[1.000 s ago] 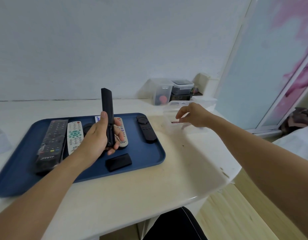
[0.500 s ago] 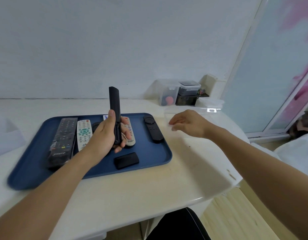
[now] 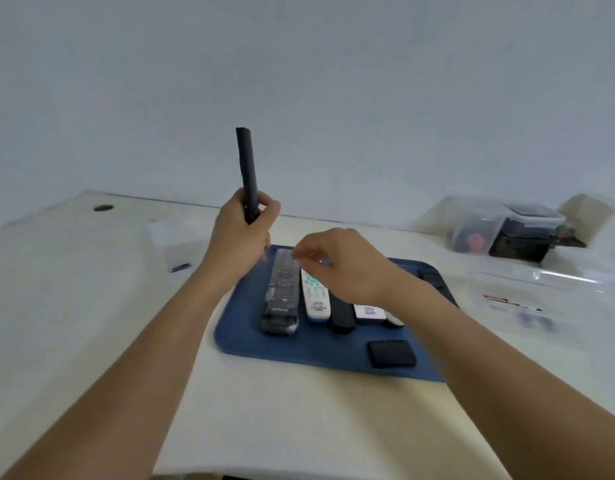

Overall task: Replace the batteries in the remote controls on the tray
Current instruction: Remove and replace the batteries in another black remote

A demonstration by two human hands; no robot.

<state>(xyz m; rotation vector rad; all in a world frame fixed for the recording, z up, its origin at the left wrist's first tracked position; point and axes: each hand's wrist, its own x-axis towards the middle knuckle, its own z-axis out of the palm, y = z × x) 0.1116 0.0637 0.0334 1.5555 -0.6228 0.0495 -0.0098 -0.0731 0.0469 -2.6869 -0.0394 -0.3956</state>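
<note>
The left hand [image 3: 238, 237] grips a slim black remote [image 3: 246, 171] upright above the far left corner of the blue tray [image 3: 292, 351]. The right hand [image 3: 337, 265] hovers over the remotes lying on the tray, fingers curled; whether it pinches anything is unclear.

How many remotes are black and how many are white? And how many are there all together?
Black remotes: 4, one held upright in the left hand
White or cream remotes: 3, two partly hidden
Total: 7
</note>
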